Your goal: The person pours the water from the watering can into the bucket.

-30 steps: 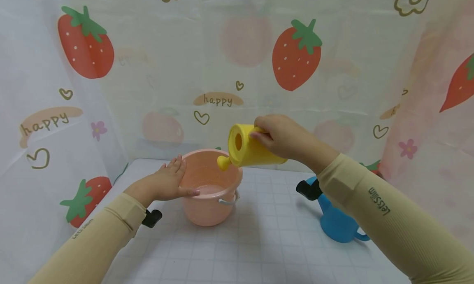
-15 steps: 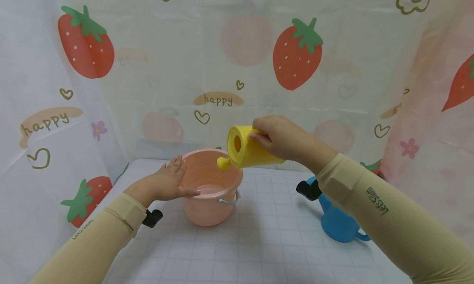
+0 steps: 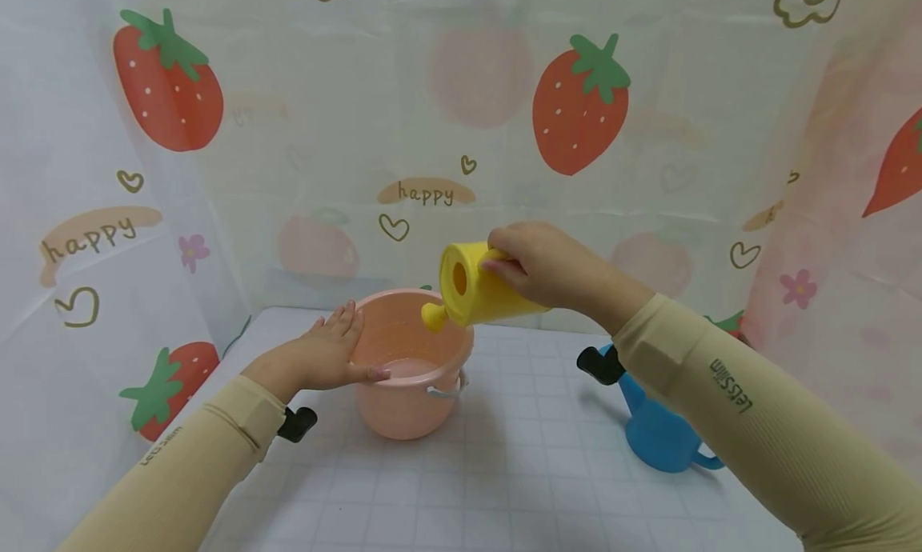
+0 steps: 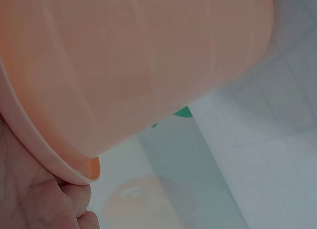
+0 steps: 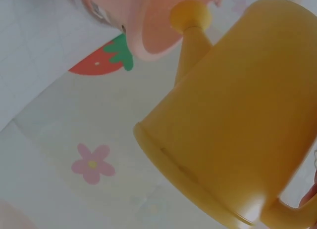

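Note:
A pink bucket [image 3: 406, 408] stands upright on the table, its handle hanging at the side. My left hand [image 3: 317, 358] rests on the near-left part of its rim, fingers straight and spread, thumb lying over the front. In the left wrist view the palm [image 4: 25, 184] presses against the rim. My right hand [image 3: 540, 266] grips the handle of a yellow watering can [image 3: 497, 296], holding it tilted over the bucket. Its round spout head [image 3: 434, 318] points down into the bucket's opening. In the right wrist view the can's body [image 5: 237, 110] hides most of the hand.
A blue watering can [image 3: 661, 436] stands on the table at the right, partly hidden behind the right forearm. The table has a white grid-patterned cover [image 3: 533, 488]. A strawberry-print curtain [image 3: 302, 136] encloses the back and both sides.
My right hand has shifted slightly to the left with the yellow watering can, which stays tilted over the bucket. The left hand stays on the bucket's rim.

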Demonstrator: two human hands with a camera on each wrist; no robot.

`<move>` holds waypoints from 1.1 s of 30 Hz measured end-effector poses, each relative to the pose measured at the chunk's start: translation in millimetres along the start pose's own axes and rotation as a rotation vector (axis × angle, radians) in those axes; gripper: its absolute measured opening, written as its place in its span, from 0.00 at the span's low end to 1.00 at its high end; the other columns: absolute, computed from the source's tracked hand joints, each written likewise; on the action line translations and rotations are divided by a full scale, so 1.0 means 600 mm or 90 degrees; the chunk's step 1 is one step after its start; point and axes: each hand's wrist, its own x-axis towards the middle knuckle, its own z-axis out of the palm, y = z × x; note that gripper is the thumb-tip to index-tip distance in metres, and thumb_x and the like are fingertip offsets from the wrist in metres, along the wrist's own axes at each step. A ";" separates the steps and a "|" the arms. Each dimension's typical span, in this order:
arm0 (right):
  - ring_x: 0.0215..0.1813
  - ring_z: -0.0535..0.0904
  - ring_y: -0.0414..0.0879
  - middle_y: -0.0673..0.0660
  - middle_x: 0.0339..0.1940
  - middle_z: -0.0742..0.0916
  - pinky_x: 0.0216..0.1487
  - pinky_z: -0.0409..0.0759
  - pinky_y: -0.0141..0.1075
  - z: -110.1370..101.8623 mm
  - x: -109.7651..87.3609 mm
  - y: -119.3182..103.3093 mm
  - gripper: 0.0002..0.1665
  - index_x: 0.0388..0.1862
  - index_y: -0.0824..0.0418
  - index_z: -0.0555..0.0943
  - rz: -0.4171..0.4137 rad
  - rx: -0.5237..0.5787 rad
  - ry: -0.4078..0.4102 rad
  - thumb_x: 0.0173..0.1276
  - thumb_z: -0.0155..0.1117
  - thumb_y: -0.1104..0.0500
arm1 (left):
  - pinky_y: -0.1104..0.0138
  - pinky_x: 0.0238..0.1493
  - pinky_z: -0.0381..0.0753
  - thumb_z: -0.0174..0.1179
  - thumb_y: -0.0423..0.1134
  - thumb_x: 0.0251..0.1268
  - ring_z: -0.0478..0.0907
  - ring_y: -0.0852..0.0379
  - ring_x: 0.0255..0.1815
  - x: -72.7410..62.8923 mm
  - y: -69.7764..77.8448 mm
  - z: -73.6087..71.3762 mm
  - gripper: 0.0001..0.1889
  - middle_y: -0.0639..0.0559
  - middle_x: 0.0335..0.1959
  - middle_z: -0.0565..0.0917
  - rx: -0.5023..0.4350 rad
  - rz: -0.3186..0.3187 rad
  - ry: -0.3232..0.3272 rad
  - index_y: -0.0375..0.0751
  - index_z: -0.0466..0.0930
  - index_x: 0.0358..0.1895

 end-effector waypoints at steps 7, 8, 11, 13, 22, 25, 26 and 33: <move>0.32 0.73 0.45 0.50 0.26 0.78 0.37 0.76 0.33 0.002 0.002 0.001 0.09 0.28 0.57 0.73 -0.032 0.010 0.003 0.65 0.60 0.54 | 0.45 0.68 0.38 0.44 0.77 0.49 0.34 0.37 0.72 0.001 0.000 0.002 0.61 0.31 0.71 0.36 -0.008 -0.003 -0.002 0.25 0.38 0.69; 0.32 0.73 0.45 0.50 0.26 0.79 0.36 0.76 0.33 0.003 0.003 0.001 0.09 0.28 0.57 0.73 -0.036 0.011 0.003 0.64 0.60 0.55 | 0.45 0.68 0.38 0.44 0.77 0.48 0.34 0.37 0.72 0.001 0.000 0.002 0.61 0.31 0.71 0.36 -0.007 -0.004 -0.003 0.26 0.38 0.70; 0.33 0.73 0.45 0.50 0.26 0.79 0.37 0.76 0.33 0.004 0.003 0.000 0.09 0.29 0.57 0.74 -0.047 0.011 0.006 0.64 0.61 0.55 | 0.45 0.68 0.38 0.43 0.78 0.47 0.34 0.38 0.72 0.001 -0.001 0.003 0.62 0.31 0.71 0.36 -0.005 -0.005 -0.003 0.26 0.38 0.70; 0.33 0.73 0.44 0.50 0.27 0.80 0.37 0.77 0.33 0.005 0.002 -0.001 0.08 0.29 0.56 0.74 -0.053 0.008 0.007 0.64 0.61 0.55 | 0.45 0.68 0.38 0.43 0.78 0.47 0.34 0.37 0.72 0.001 0.000 0.002 0.62 0.31 0.71 0.36 -0.005 -0.005 -0.002 0.26 0.38 0.70; 0.35 0.73 0.45 0.50 0.28 0.81 0.42 0.73 0.38 0.011 0.002 0.003 0.07 0.29 0.56 0.76 -0.089 -0.016 0.024 0.63 0.62 0.55 | 0.44 0.67 0.37 0.45 0.75 0.50 0.34 0.36 0.71 0.000 0.000 0.000 0.60 0.31 0.71 0.36 -0.005 0.000 0.000 0.25 0.38 0.69; 0.36 0.74 0.45 0.50 0.29 0.81 0.44 0.70 0.40 0.010 0.004 0.003 0.07 0.28 0.56 0.76 -0.098 -0.028 0.022 0.63 0.62 0.55 | 0.44 0.67 0.37 0.46 0.75 0.50 0.34 0.36 0.71 0.000 0.001 0.000 0.60 0.31 0.71 0.36 -0.007 -0.003 -0.002 0.26 0.38 0.70; 0.35 0.74 0.45 0.50 0.28 0.81 0.43 0.70 0.41 0.009 0.005 0.002 0.07 0.28 0.56 0.76 -0.103 -0.032 0.022 0.63 0.62 0.56 | 0.45 0.67 0.37 0.46 0.75 0.49 0.34 0.36 0.71 0.000 0.001 0.001 0.60 0.31 0.71 0.36 -0.009 -0.004 -0.002 0.26 0.38 0.70; 0.34 0.73 0.44 0.49 0.26 0.81 0.42 0.68 0.42 0.003 0.013 -0.006 0.08 0.25 0.55 0.74 -0.136 -0.061 0.021 0.63 0.60 0.56 | 0.45 0.68 0.37 0.44 0.77 0.48 0.33 0.37 0.72 0.001 0.000 0.003 0.61 0.32 0.71 0.35 -0.012 -0.009 -0.003 0.26 0.37 0.70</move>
